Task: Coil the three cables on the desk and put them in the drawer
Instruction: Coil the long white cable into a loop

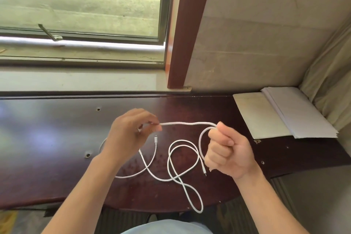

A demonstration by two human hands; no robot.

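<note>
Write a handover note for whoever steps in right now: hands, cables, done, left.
Left hand: pinches a white cable at its fingertips.
Right hand: fist closed round the same cable, a loop started above the fist, a plug end hanging below it.
The stretch between the hands is held above the dark wooden desk.
Loose white cable lies in overlapping loops on the desk; one loop hangs over the front edge.
Done: first coil just begun.
Left: finish it, coil the rest, put all in the drawer, which is not in view.
</note>
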